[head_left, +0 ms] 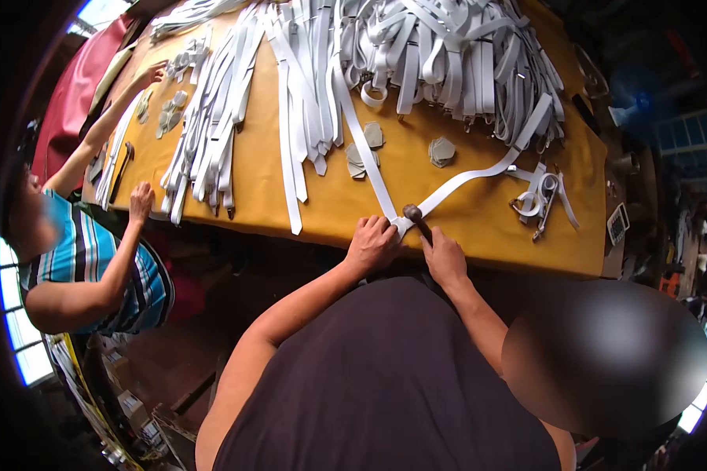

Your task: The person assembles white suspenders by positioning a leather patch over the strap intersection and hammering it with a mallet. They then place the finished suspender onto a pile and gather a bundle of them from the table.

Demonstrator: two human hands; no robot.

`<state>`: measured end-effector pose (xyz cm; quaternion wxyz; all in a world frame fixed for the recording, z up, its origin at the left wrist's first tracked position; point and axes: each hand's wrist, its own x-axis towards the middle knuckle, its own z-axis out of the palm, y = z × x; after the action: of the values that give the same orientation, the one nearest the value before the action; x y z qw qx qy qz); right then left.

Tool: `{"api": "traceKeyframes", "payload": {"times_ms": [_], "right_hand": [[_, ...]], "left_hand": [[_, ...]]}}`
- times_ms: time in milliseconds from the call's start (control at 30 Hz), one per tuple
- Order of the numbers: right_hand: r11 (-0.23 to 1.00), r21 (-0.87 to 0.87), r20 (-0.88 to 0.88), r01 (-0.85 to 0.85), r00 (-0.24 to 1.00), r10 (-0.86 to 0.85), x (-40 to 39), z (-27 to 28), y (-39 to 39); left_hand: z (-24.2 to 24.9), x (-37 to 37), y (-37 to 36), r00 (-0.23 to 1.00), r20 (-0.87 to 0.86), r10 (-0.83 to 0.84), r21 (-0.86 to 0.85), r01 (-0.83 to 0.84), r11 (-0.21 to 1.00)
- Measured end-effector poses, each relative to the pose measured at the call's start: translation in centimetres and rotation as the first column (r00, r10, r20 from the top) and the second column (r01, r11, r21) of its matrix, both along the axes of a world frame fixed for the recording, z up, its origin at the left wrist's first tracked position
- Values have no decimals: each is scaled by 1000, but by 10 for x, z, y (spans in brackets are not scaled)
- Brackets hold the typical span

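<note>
Near the table's front edge, my left hand (371, 246) has its fingers closed on a white strap (467, 182) where two lengths meet in a V. One length runs up to the left, the other curves off to the right toward the large pile. My right hand (446, 257) is wrapped round the handle of a small hammer (412, 212). The hammer's head overlaps the joined strap in this view, just right of my left fingertips. Beyond my hands lie small stacks of pale cut pieces (441, 151).
White straps with metal clips (448, 63) heap at the back of the yellow-covered table (291, 218). More straps (212, 133) lie in bundles to the left. A few short straps (538, 196) and a calculator (617, 224) sit right. A co-worker (106, 259) reaches over at left, near another hammer (123, 169).
</note>
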<state>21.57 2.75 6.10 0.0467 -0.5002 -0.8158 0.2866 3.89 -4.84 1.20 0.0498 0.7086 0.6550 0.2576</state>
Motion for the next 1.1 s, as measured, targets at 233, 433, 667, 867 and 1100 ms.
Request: {"api": "traceKeyframes", "payload": {"times_ms": [233,433,667,867,1100], "right_hand": [[999,-54,-29,-8,1000,6,1,-8,-1],[954,-3,-313,298,906,-284,49,27,6],[851,320,-158,416,910,-385,121,5,39],[860,377,-32,343,933,-359,119,-15,51],[862,431,126,265,929,-349,111,-23,56]], "left_hand": [[0,3,7,995,75,63,-1,-63,998],[11,7,7,999,-22,48,-74,-49,996],[-6,7,3,994,-104,-35,50,41,998],[12,13,11,997,-78,20,-1,-20,1000],[11,17,6,992,62,107,-137,-98,986]]}}
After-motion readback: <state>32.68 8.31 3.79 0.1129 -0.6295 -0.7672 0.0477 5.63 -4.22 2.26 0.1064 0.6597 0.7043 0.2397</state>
